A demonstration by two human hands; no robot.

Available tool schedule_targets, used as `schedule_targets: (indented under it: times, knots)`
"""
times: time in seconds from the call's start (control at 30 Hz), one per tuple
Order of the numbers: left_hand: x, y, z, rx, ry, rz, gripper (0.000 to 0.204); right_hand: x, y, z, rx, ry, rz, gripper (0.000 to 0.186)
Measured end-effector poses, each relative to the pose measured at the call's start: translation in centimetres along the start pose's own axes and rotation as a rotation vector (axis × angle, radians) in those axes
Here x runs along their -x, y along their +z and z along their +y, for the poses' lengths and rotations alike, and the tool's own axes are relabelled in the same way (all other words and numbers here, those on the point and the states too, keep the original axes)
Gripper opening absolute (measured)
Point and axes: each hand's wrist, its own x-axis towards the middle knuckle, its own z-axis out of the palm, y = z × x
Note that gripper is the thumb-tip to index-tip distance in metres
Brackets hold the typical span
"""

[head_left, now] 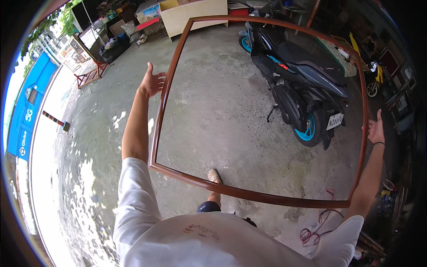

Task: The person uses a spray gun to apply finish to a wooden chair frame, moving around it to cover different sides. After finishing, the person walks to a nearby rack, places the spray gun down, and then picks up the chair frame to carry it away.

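Note:
A large reddish-brown wooden frame (249, 194) hangs in front of my body, tilted, with the floor and a scooter showing through its middle. Whether clear glass fills it, I cannot tell. My left hand (153, 81) grips the left side rail, its thumb sticking up and its fingers reaching behind the wood. On the opposite rail my right hand (376, 129) holds on lower down, thumb raised, the fingertips partly hidden by the frame. Both arms are spread wide around it.
A dark motor scooter (302, 75) with blue wheels stands beyond the frame at right. One shod foot (214, 175) shows below. Red cord (313, 233) lies on the concrete at lower right. A pale wooden cabinet (193, 18) stands at the back, a red metal stand (91, 74) at far left.

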Motion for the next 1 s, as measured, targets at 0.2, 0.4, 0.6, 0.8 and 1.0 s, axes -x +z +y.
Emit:
schedule_targets:
  times: [0.2,0.4,0.6,0.8,1.0]
  knots:
    - [-2.1,-19.4,7.4,0.093,0.080,0.249,0.113,-12.1,28.1,-13.3,0.078,-0.117,-0.224,0.097]
    - [-2.9,-32.1,9.3,0.213,0.127,0.377,0.112,-21.4,51.8,-22.9,0.179,-0.101,-0.363,0.100]
    - [-9.5,-39.1,11.8,0.260,0.154,0.532,0.105,-32.3,72.1,-30.2,0.212,-0.112,-0.492,0.104]
    - [-19.5,-45.1,18.1,0.303,0.144,0.586,0.103,-43.6,88.6,-37.7,0.248,-0.082,-0.550,0.106]
    - [-34.3,-49.8,25.7,0.333,0.147,0.613,0.103,-54.0,101.7,-45.8,0.294,-0.108,-0.519,0.106]
